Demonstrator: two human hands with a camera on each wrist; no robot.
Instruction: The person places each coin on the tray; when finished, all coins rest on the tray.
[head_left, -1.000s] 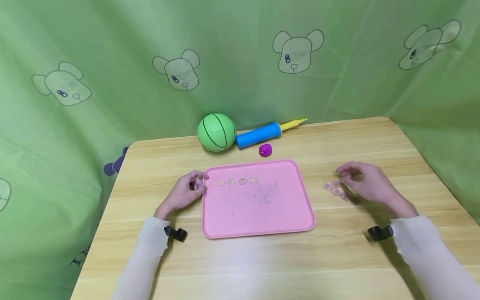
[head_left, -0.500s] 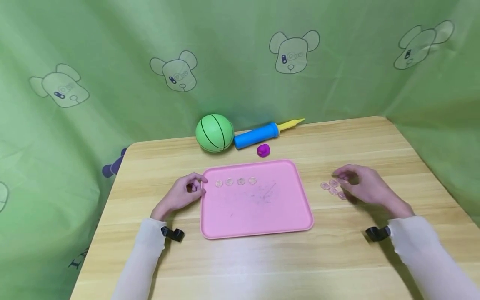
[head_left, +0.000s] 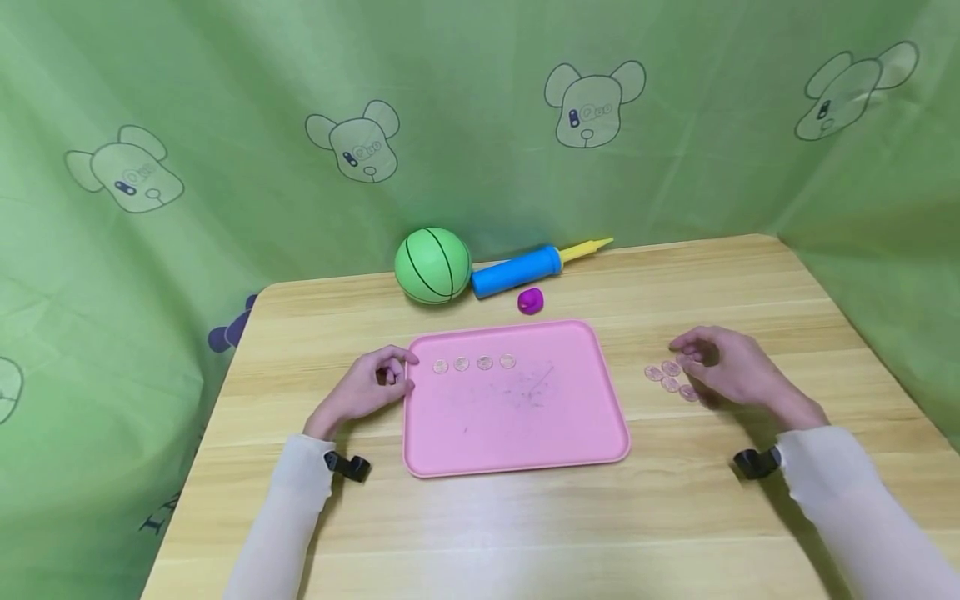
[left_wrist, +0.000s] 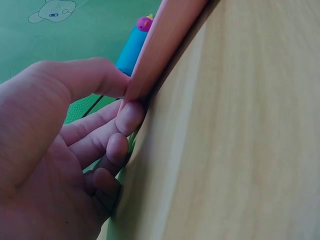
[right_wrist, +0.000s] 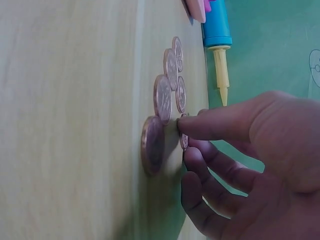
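A pink tray [head_left: 480, 433] lies on the table, with a row of several coins [head_left: 484, 362] along its far side. My left hand [head_left: 367, 383] holds the tray's left edge near the far corner; in the left wrist view its thumb [left_wrist: 107, 80] and index fingertip meet at the rim. Right of the tray, several copper-coloured coins [head_left: 671, 383] lie flat in a cluster. My right hand [head_left: 735, 364] is at the cluster's far right, pinching one coin [right_wrist: 184, 141] between thumb and fingers, low at the table. The thumb partly hides that coin.
Behind the tray lie a green ball [head_left: 432, 265], a blue pump [head_left: 517, 271] with a yellow nozzle and a small magenta rubber duck [head_left: 530, 301]. A green curtain [head_left: 480, 100] hangs along the table's back and sides.
My right thumb and fingers have come down and closed on the coin at the cluster's far right. The left hand keeps its place on the tray's edge.
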